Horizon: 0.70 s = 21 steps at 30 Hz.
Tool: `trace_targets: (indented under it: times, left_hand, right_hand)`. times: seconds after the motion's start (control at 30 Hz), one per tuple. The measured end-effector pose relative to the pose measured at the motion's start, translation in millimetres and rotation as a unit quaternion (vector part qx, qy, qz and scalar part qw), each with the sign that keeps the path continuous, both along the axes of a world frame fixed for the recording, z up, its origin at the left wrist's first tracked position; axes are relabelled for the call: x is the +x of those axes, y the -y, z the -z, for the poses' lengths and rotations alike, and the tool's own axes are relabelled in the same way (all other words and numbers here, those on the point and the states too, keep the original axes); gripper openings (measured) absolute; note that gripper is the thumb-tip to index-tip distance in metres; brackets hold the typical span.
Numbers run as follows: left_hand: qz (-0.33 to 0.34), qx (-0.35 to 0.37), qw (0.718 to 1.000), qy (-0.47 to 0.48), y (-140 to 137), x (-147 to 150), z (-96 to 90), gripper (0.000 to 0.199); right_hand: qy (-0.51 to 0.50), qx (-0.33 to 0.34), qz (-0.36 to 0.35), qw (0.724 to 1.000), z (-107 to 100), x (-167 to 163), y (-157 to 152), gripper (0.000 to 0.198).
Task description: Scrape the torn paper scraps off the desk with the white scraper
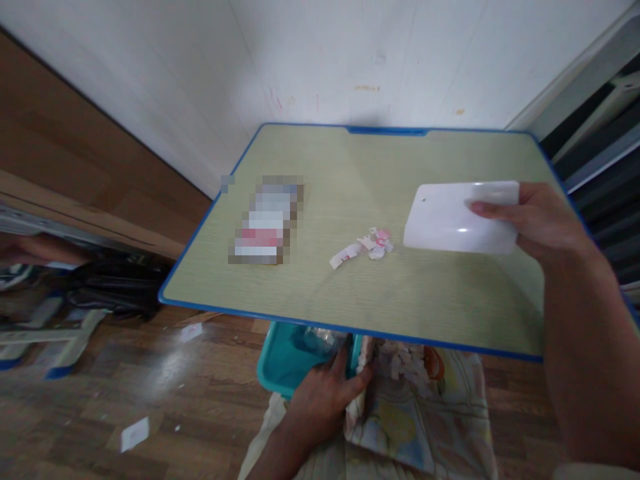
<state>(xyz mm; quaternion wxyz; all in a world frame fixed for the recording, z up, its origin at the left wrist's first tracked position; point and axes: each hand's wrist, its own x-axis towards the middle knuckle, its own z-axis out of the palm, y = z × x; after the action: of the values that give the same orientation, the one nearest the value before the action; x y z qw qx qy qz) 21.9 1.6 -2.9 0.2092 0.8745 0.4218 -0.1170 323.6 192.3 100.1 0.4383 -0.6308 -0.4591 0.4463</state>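
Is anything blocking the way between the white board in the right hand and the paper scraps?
Nothing visible does: only tabletop shows between the white board, held in the right hand, and the paper scraps to its left.

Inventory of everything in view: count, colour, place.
Sheet: 1, white, glossy, right of table
Table: 1, pale green, blue edge, centre
Paper scraps: several, white and pink, mid-table
Pixelated item: 1, mostly white and red, table's left
Basin: 1, teal, below front edge
Clear plastic: count unclear, inside basin
Cloth: 1, patterned, right of basin, pale scraps on it
Floor papers: several, white, lower left
Black item: 1, unclear, left
Floor: 1, brown, below
Wall: 1, white, behind
Left hand: 1, bare, at cloth's edge
Right hand: 1, bare, gripping sheet
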Motion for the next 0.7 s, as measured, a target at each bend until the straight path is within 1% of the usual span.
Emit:
trace_targets:
  times: [0.13,0.33,0.4,0.53,0.7]
  left_hand:
    - [-0.003,-0.010,1.000,-0.003,0,1,0.0,0.067]
    - [-0.002,-0.007,1.000,-0.015,0,1,-0.3,0.068]
    - [-0.002,-0.010,1.000,-0.023,0,1,-0.5,0.067]
    - [-0.001,-0.016,1.000,-0.021,0,1,-0.7,0.064]
    - [0.000,-0.005,1.000,-0.008,-1,0,-1.6,0.065]
  right_hand:
    - [-0.029,-0.062,-0.027,0.997,5,0,-4,0.022]
    - [-0.039,-0.092,-0.091,0.991,13,-9,-4,0.024]
    - [-0.036,-0.091,-0.108,0.989,15,-14,-4,0.024]
    - [-0.026,-0.061,-0.133,0.989,18,-23,-2,0.024]
    - [-0.002,-0.043,-0.157,0.987,19,-35,2,0.021]
